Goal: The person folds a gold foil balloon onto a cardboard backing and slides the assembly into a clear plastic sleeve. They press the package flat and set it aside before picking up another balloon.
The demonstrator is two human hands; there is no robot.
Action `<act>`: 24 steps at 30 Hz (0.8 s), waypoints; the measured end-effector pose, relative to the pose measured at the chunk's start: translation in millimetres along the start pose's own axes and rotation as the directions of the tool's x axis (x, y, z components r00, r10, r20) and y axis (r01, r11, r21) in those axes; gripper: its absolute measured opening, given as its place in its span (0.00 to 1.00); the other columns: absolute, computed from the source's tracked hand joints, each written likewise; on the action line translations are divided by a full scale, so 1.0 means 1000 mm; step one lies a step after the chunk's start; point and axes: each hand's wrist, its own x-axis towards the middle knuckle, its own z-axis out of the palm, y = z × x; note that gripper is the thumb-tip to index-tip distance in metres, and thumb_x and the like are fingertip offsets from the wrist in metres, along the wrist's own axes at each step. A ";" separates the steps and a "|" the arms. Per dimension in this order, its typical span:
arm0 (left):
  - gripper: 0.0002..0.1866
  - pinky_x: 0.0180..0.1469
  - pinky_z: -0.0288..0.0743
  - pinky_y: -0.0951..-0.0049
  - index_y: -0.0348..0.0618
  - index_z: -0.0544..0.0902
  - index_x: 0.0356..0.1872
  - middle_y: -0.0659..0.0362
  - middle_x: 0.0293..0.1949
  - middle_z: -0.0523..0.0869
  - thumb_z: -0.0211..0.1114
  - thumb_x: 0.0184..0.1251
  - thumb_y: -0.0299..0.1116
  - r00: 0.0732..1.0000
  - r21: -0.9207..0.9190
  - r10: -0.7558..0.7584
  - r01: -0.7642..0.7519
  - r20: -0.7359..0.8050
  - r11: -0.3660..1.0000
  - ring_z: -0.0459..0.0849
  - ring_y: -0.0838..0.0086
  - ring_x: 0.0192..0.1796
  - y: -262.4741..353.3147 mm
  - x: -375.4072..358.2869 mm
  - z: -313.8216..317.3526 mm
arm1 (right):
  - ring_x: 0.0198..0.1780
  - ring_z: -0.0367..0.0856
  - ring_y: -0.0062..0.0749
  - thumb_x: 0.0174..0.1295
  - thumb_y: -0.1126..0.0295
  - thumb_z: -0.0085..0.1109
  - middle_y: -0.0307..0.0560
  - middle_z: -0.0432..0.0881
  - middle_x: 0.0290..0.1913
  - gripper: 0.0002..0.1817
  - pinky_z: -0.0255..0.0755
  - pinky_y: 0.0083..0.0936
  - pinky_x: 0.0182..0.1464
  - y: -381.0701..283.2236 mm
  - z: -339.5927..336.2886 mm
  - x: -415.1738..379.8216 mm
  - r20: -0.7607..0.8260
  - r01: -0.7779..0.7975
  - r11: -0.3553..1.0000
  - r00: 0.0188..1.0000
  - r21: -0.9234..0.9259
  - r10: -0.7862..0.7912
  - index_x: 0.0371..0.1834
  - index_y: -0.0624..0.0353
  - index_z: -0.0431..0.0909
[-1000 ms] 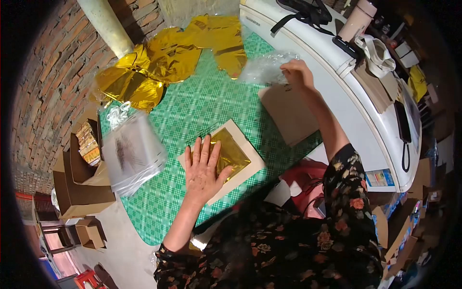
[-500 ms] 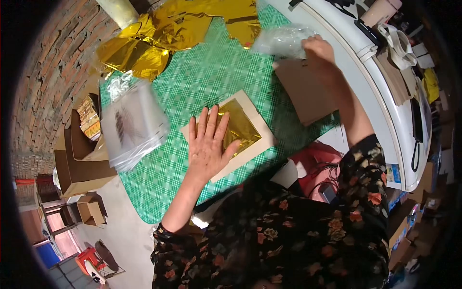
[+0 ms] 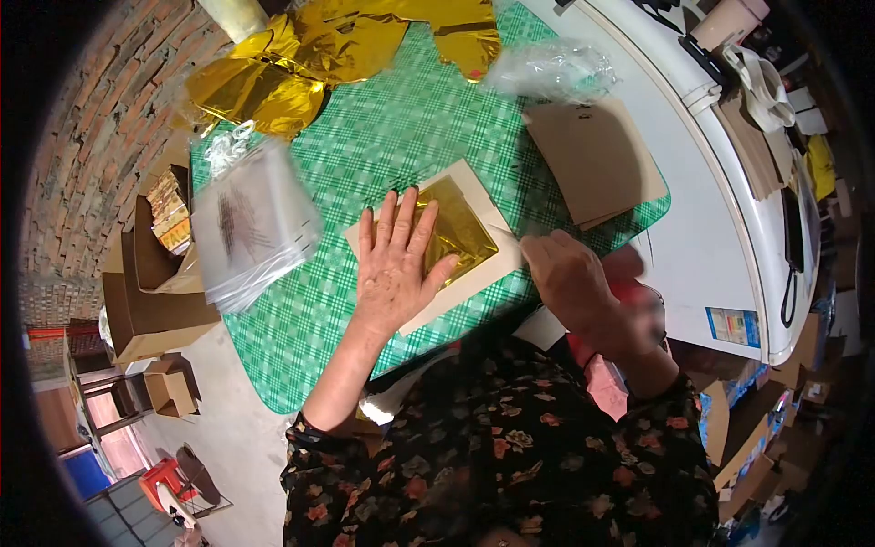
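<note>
Back from the cardboard stack (image 3: 597,159), right hand (image 3: 570,278) loosely curled; left hand (image 3: 396,269) spread flat on gold foil (image 3: 460,228)

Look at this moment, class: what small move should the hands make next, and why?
Probably the right hand should take hold of the card's near edge. The left hand lies flat on the gold foil square, pinning it on the card, while the right hand sits beside that edge; its grip is blurred, so what it holds cannot be told.
</note>
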 end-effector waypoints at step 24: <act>0.43 0.90 0.38 0.38 0.50 0.66 0.87 0.49 0.89 0.59 0.57 0.82 0.65 1.000 -0.018 -0.002 0.002 0.011 1.000 0.53 0.49 0.91 -0.002 0.001 -0.001 | 0.37 0.83 0.48 0.60 0.79 0.65 0.49 0.79 0.31 0.09 0.81 0.45 0.40 -0.012 0.054 0.035 -0.229 0.015 1.000 0.973 -0.012 -0.017 0.41 0.58 0.76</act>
